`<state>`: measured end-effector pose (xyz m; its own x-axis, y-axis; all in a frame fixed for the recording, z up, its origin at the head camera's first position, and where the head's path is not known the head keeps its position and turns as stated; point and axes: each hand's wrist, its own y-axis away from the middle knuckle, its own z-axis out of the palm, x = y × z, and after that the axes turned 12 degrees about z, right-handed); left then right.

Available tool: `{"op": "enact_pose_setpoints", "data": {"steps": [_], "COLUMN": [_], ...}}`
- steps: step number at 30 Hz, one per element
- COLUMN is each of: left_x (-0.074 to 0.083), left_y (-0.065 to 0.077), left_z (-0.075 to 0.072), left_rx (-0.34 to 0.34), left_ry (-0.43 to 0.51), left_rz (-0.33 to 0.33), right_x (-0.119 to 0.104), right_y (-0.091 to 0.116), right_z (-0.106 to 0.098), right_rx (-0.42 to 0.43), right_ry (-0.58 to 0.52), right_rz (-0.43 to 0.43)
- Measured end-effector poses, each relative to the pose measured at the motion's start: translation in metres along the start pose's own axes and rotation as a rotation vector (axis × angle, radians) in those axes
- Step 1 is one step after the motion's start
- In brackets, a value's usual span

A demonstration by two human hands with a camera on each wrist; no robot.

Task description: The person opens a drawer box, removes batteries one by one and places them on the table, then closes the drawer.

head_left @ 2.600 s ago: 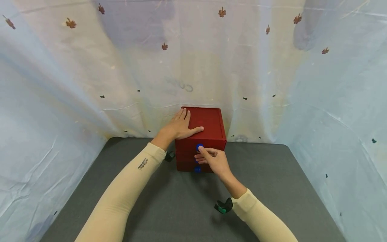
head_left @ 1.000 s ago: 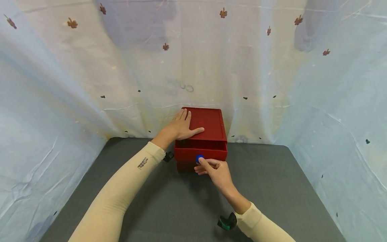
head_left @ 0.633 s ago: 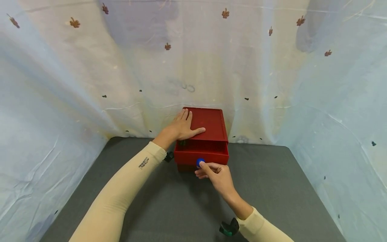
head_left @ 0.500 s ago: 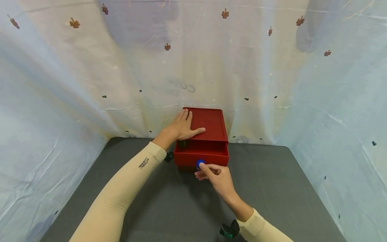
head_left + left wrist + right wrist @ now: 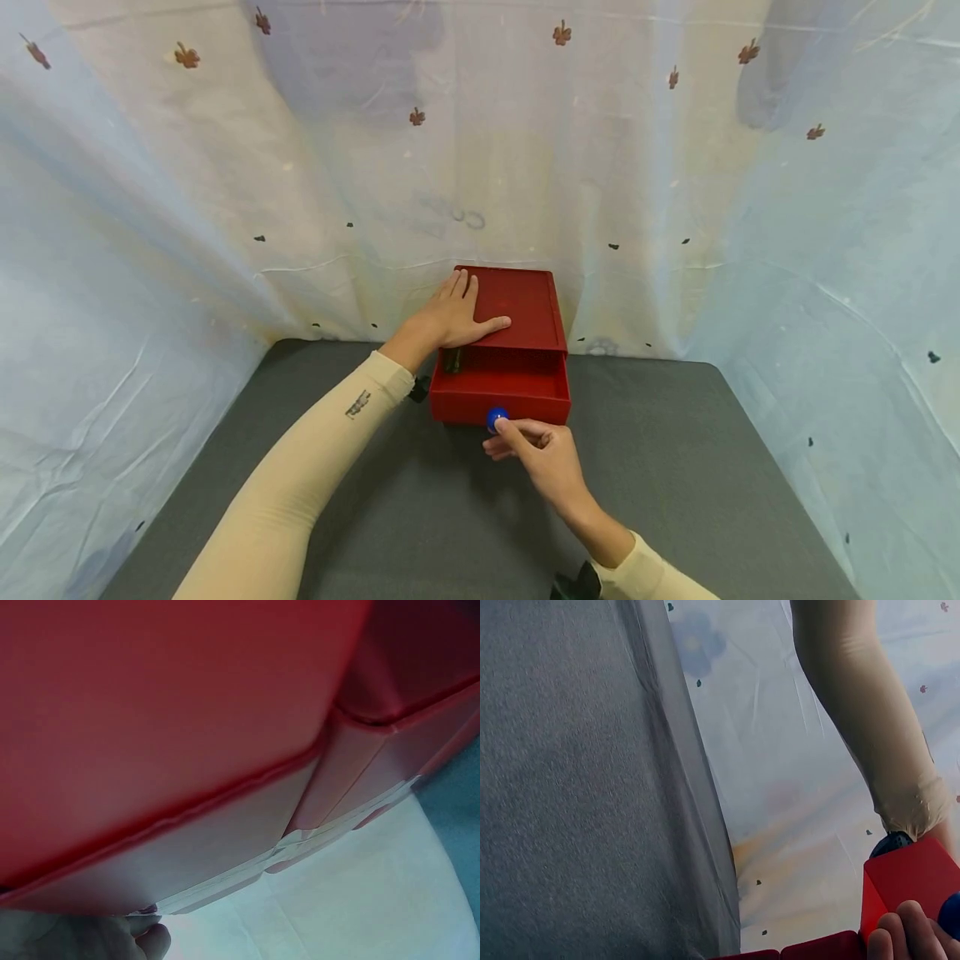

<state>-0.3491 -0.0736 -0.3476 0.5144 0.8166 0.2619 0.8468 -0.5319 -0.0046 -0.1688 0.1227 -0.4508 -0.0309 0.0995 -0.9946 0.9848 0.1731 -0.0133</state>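
A small red chest of drawers [image 5: 521, 304] stands at the back of the table. My left hand [image 5: 448, 317] rests on the left part of its top, fingers straight and thumb spread. The top drawer [image 5: 465, 407] is pulled well out. At its front, my right hand [image 5: 547, 454] pinches the round blue drawer knob [image 5: 495, 418] between thumb and fingers. Inside the drawer at the back left is a small dark green thing [image 5: 452, 360], its kind unclear. The left wrist view shows the red side wall [image 5: 165, 697] close up. The pulled-out drawer and right hand hide the lower drawers.
The chest stands on a grey cloth-covered table [image 5: 420, 517]. A pale patterned curtain [image 5: 480, 167] hangs right behind it and along both sides. Dark wrist cameras sit at both cuffs, the right one [image 5: 576, 583] low over the table.
My right hand took the knob and drew the top drawer from shut to well out toward me, showing its inside and the dark green thing. My left hand stayed on top.
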Motion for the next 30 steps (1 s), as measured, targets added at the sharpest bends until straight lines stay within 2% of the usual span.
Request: {"op": "enact_pose_setpoints", "data": {"steps": [20,30], "left_x": [-0.001,-0.001], "left_y": [-0.002,-0.001], "left_z": [0.002,0.001], "left_rx": [0.007,-0.004], "left_ry": [-0.007,0.001], "left_rz": [0.007,0.007], "right_x": [0.004,0.004], "right_y": [0.02,0.031], "right_z": [0.002,0.003], "right_rx": [-0.033,-0.044], "right_ry": [-0.014,-0.021], "right_rz": [-0.012,0.011]}}
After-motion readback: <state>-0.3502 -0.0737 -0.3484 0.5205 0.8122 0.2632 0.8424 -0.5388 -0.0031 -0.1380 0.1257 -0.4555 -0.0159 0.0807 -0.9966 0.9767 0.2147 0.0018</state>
